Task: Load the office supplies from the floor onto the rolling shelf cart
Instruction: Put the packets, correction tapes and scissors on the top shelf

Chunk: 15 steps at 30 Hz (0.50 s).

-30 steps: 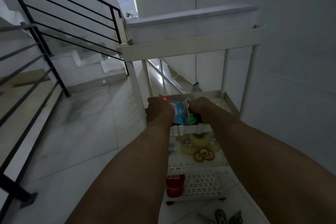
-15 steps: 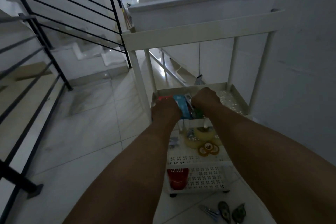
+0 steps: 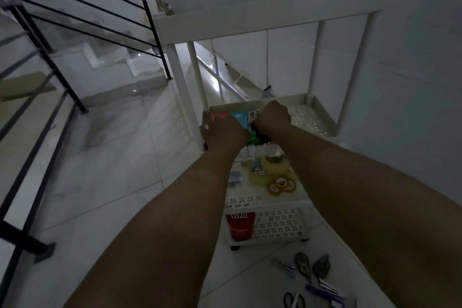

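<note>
On the cart's (image 3: 267, 19) second shelf (image 3: 322, 114), both hands rest on a bundle of colourful packets (image 3: 240, 117) at the shelf's left end. Left hand (image 3: 223, 131) lies over the red and blue packets, fingers curled down onto them. Right hand (image 3: 273, 116) is closed in a fist on the bundle's right side; what it grips cannot be told. One shelf below, tape rolls (image 3: 272, 174) lie together. A red container (image 3: 240, 225) sits on the bottom shelf. Remaining supplies lie on the floor (image 3: 100, 170) near the cart's base: scissors (image 3: 295, 299), two correction-tape dispensers (image 3: 311, 266) and pens (image 3: 321, 291).
</note>
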Each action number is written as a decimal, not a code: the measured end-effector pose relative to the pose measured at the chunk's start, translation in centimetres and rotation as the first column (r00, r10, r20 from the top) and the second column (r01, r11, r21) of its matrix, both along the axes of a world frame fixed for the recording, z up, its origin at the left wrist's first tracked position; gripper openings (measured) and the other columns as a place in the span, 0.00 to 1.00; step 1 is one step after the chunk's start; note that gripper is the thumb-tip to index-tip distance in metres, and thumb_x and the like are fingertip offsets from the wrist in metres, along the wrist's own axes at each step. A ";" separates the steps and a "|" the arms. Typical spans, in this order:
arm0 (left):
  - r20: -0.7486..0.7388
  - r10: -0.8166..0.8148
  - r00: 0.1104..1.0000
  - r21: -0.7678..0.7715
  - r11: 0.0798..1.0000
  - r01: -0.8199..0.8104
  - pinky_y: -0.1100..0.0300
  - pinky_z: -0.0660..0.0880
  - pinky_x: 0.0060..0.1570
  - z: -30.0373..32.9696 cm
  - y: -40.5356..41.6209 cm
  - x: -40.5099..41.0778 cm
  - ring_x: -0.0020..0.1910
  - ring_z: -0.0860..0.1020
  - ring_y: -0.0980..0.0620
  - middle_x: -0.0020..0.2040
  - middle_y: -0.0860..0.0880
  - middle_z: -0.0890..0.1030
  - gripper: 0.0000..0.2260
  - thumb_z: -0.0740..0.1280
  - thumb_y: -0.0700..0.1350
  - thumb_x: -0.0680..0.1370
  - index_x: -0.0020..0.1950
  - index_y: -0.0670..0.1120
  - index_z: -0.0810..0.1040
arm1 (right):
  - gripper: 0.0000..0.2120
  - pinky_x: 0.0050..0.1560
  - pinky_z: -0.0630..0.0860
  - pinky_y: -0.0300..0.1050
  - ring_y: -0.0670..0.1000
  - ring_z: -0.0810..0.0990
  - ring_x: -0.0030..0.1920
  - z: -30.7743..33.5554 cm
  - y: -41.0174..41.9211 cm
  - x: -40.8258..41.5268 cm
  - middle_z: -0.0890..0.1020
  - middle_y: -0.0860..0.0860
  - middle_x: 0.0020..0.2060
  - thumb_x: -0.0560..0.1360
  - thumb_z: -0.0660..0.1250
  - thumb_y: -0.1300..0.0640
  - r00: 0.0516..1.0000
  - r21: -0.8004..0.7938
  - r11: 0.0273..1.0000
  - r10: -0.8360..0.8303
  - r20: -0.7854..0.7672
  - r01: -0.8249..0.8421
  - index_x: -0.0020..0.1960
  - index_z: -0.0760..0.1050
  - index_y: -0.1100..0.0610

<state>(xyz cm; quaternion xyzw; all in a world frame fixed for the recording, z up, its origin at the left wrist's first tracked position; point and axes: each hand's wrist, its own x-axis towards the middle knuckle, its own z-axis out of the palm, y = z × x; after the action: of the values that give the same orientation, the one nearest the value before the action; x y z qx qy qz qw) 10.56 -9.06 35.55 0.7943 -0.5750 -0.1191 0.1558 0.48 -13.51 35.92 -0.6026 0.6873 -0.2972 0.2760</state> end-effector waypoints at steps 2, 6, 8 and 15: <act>0.002 0.006 1.000 -0.028 1.000 -0.006 0.48 0.52 0.74 0.1 0.2 0.1 0.75 0.58 0.42 0.75 0.39 0.62 0.30 0.65 0.53 0.76 0.74 0.41 0.64 | 0.09 0.28 0.67 0.38 0.52 0.79 0.39 -0.4 -0.3 0.0 0.82 0.58 0.48 0.72 0.70 0.54 1.000 -0.018 1.000 0.025 0.011 -0.025 0.42 0.75 0.59; 0.035 -0.111 0.993 -0.091 0.989 0.114 0.56 0.65 0.65 0.6 0.8 0.2 0.65 0.70 0.44 0.65 0.41 0.73 0.18 0.64 0.50 0.78 0.62 0.41 0.76 | 0.19 0.43 0.78 0.42 0.54 0.80 0.46 -0.5 -0.3 0.1 0.82 0.59 0.51 0.74 0.68 0.48 0.992 0.010 0.997 0.071 0.105 -0.073 0.54 0.77 0.62; 0.057 -0.136 0.989 -0.084 0.987 0.140 0.55 0.64 0.67 0.8 0.8 0.3 0.64 0.70 0.45 0.63 0.41 0.75 0.14 0.62 0.48 0.79 0.60 0.41 0.78 | 0.23 0.52 0.79 0.47 0.56 0.80 0.53 -0.2 -0.2 0.0 0.80 0.60 0.56 0.74 0.67 0.47 0.989 0.035 0.997 0.057 0.139 -0.063 0.60 0.75 0.64; 0.035 -0.213 0.976 -0.238 0.947 0.215 0.59 0.72 0.44 1.5 1.8 -1.2 0.47 0.79 0.47 0.51 0.42 0.82 0.12 0.60 0.44 0.79 0.52 0.40 0.81 | 0.15 0.30 0.70 0.40 0.53 0.77 0.41 1.1 1.5 -1.4 0.82 0.60 0.50 0.73 0.67 0.56 0.993 -0.013 0.999 0.038 0.114 -0.037 0.54 0.77 0.64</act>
<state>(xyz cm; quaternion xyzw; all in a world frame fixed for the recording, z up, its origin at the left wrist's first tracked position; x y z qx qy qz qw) 9.31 -7.29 37.05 0.7031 -0.6686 -0.0612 0.2341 -0.93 -12.04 37.05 -0.5989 0.6573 -0.3298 0.3169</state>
